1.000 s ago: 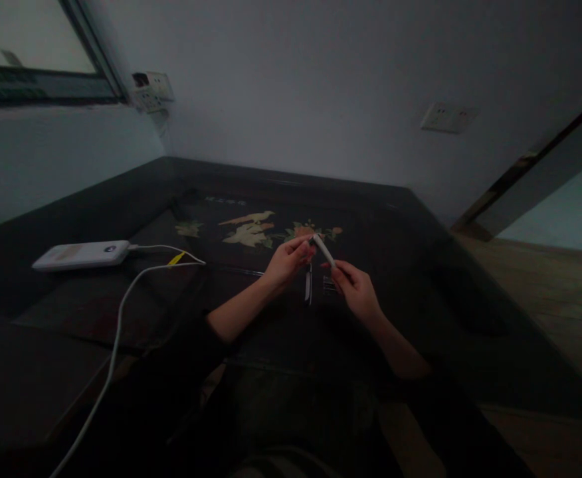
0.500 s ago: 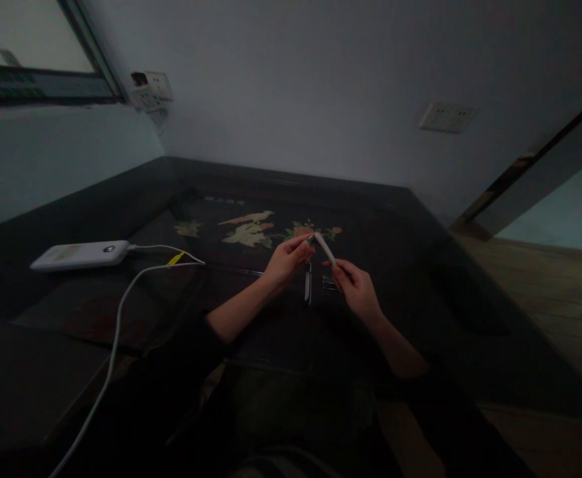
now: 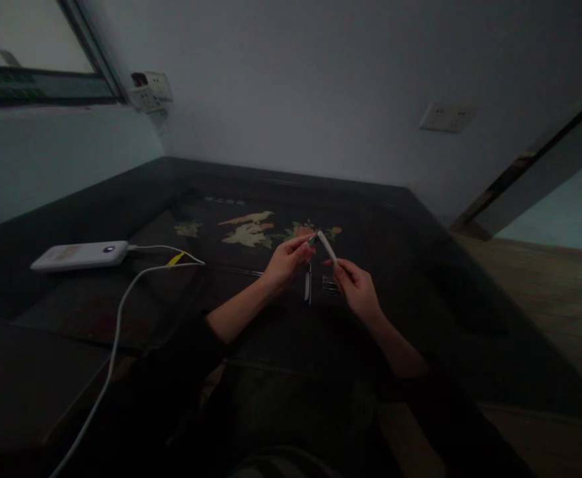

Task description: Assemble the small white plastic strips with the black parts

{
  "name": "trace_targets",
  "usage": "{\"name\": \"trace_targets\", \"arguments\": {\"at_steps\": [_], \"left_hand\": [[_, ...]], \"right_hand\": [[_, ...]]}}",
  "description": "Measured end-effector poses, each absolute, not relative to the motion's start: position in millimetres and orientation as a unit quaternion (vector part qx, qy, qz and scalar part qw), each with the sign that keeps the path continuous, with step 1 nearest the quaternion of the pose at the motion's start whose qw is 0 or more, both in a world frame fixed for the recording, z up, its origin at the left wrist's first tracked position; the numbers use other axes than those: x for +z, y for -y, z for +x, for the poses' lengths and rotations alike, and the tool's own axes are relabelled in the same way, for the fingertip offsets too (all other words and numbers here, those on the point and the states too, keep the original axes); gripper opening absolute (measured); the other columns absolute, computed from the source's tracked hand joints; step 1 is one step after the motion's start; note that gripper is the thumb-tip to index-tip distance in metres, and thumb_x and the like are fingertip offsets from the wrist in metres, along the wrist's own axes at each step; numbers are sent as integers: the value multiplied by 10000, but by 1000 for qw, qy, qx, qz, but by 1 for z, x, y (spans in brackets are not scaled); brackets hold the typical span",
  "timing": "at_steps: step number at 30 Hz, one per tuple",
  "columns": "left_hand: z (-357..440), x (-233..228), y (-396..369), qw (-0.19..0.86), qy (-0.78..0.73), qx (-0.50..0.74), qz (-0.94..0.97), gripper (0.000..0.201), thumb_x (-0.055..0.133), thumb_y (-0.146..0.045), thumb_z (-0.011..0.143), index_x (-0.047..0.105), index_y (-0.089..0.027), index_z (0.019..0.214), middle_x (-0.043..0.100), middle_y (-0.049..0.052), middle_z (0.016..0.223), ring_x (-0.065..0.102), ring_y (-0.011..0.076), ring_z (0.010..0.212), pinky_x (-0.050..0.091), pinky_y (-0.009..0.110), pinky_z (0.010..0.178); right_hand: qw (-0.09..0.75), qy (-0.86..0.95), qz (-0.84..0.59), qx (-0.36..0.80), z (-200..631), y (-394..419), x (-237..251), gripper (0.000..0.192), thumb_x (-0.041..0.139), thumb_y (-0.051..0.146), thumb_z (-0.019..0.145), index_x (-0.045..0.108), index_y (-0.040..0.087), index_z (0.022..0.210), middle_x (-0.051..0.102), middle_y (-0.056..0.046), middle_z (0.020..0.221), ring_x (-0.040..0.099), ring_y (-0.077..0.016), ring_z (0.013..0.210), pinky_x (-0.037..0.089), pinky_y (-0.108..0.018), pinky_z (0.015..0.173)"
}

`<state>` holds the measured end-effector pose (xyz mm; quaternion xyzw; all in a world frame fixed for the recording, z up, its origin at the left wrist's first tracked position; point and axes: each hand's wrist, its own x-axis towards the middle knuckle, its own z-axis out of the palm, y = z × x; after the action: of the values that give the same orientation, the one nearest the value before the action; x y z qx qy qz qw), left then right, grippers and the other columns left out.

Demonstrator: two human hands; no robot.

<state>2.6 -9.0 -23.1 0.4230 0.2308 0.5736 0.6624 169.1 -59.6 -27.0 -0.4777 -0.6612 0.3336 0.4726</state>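
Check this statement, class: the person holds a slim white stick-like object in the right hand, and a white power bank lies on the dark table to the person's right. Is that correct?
Not quite. The head view shows the power bank on the table to the person's left, not right. The right hand does hold the slim white object.

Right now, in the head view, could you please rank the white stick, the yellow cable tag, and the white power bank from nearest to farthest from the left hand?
1. white stick, just right of the left hand
2. yellow cable tag, to its left on the table
3. white power bank, far left
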Motion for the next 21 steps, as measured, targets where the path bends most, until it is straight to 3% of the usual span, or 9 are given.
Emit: {"name": "trace_targets", "arguments": {"at_steps": [5,10,14,21], "left_hand": [[3,-24,7,666,-227,577,416,471,799,-426,571,708,-142,935,645,16,747,513,51,615,387,192,609],[3,-22,9,666,-238,575,410,499,812,-421,549,707,-138,946,649,21,752,533,60,650,402,188,635],[3,-22,10,668,-226,576,413,451,803,-397,577,711,-143,938,651,19,767,550,66,679,410,207,682],[3,-23,10,667,-232,578,409,478,802,-406,575,702,-127,950,637,9,715,519,53,616,385,197,627]], "right_hand": [[448,684,-454,354,168,61,-28,381,490,451,869,668,148,1016,467,16,600,391,-89,508,296,-211,462],[480,655,-476,338,169,59,-29,383,490,454,869,661,136,998,403,30,570,352,-90,495,262,-216,446],[455,667,-461,367,168,60,-31,383,495,460,863,663,153,1020,440,19,590,359,-92,492,267,-215,441],[469,662,-471,345,171,57,-31,403,487,481,863,664,144,996,448,14,592,369,-97,504,278,-215,446]]}}
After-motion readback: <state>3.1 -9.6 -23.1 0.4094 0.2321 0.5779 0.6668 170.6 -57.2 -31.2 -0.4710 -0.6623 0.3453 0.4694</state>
